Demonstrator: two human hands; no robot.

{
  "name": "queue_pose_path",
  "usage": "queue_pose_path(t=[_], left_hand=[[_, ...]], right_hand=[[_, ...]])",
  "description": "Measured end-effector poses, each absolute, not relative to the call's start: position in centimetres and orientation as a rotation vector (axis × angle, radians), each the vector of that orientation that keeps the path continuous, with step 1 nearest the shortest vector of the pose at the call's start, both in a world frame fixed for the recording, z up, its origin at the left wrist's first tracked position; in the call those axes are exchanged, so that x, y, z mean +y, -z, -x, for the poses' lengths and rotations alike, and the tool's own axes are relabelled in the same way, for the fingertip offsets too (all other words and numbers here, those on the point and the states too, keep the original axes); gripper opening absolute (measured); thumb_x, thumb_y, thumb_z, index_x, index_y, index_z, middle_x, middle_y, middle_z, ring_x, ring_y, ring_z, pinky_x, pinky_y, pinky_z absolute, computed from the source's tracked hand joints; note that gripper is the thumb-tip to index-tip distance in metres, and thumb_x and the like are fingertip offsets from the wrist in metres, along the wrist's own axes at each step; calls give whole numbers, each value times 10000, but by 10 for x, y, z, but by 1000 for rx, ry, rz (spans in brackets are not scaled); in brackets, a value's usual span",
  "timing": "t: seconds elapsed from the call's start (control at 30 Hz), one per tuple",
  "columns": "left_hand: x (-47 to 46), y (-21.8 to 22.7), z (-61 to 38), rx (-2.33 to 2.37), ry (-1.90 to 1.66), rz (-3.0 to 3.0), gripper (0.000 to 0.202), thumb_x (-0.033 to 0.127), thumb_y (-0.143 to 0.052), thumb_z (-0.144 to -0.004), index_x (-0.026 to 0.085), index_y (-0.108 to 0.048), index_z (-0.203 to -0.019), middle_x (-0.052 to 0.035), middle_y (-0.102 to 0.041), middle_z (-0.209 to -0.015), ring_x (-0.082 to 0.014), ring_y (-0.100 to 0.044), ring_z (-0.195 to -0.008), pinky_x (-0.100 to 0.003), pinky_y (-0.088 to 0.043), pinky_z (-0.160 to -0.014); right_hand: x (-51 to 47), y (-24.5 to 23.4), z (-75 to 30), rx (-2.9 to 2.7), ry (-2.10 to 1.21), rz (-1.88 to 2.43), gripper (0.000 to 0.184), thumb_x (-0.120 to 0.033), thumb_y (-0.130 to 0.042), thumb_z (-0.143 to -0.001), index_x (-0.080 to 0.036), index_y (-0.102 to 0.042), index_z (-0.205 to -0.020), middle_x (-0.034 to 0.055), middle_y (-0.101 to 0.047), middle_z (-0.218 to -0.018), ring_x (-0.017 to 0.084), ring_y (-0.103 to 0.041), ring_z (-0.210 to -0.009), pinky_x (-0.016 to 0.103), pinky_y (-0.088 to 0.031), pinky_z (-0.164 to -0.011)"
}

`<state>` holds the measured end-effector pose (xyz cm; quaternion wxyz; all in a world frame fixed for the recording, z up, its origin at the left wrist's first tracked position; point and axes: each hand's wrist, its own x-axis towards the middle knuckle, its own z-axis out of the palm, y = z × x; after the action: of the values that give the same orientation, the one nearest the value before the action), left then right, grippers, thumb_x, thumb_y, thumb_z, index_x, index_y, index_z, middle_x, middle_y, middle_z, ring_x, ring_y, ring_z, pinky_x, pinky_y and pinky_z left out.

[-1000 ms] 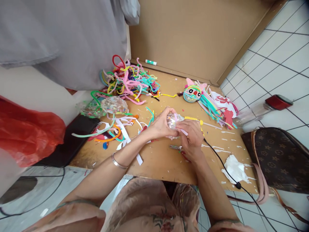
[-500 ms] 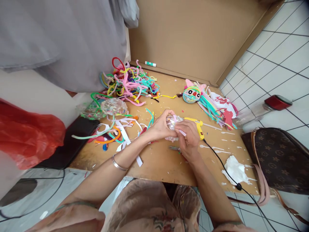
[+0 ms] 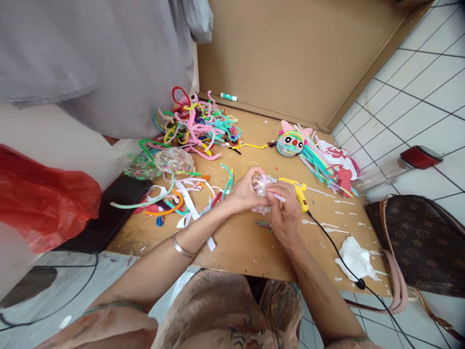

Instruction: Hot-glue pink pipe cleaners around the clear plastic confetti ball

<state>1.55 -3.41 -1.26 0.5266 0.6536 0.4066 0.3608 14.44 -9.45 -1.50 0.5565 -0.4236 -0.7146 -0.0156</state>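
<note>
Clear plastic ball (image 3: 257, 185) is resting within the left hand's (image 3: 245, 191) grip, the thumb and index finger curving around it from 9 o'clock, above the middle of the counter (image 3: 240, 249). From about 4 o'clock, the right hand (image 3: 285, 211) is keeping its grip narrow, pinching a pale lilac strip (image 3: 279, 198) whose free end is poking out past the fingers.

Both hands are covering parts of the ball, and the markings on it are staying hard to make out. The right hand is hiding where the strip is meeting the ball, so whether they are touching is not showing. At 6 o'clock from the ball, a metal-tipped tool (image 3: 263, 224) is disappearing beneath the right hand.

Compared with a second ago, the right hand is exposing more of the yellow glue gun (image 3: 301, 194) at 3 o'clock and is covering the tool's red handle.
</note>
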Motion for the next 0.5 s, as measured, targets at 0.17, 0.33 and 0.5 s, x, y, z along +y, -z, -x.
queue_pose_path(t=[0.17, 0.33, 0.5], left_hand=[[-35, 10, -15, 975, -859, -1551, 641, 241, -799, -493, 236, -465, -1040, 66, -550, -780, -110, -527, -679, -239, -452, -653], [-35, 10, -15, 970, -828, -1551, 643, 248, -785, -500, 235, -448, -1047, 73, -542, -765, -105, -513, -655, -233, -436, -624], [-35, 10, -15, 963, -802, -1553, 646, 269, -769, -504, 240, -421, -1047, 83, -514, -755, -99, -482, -635, -231, -414, -618]], right_hand=[[-94, 16, -145, -1686, 31, 1006, 130, -149, -523, -916, -237, -612, -952, 31, -686, -911, 183, -630, -894, 405, -510, -870], [-94, 16, -146, -1690, 45, 1017, 116, -167, -521, -921, -238, -608, -948, 29, -687, -906, 183, -627, -890, 406, -509, -863], [-95, 15, -145, -1699, 44, 1034, 121, -160, -518, -923, -240, -606, -946, 28, -687, -902, 184, -625, -889, 405, -503, -865]])
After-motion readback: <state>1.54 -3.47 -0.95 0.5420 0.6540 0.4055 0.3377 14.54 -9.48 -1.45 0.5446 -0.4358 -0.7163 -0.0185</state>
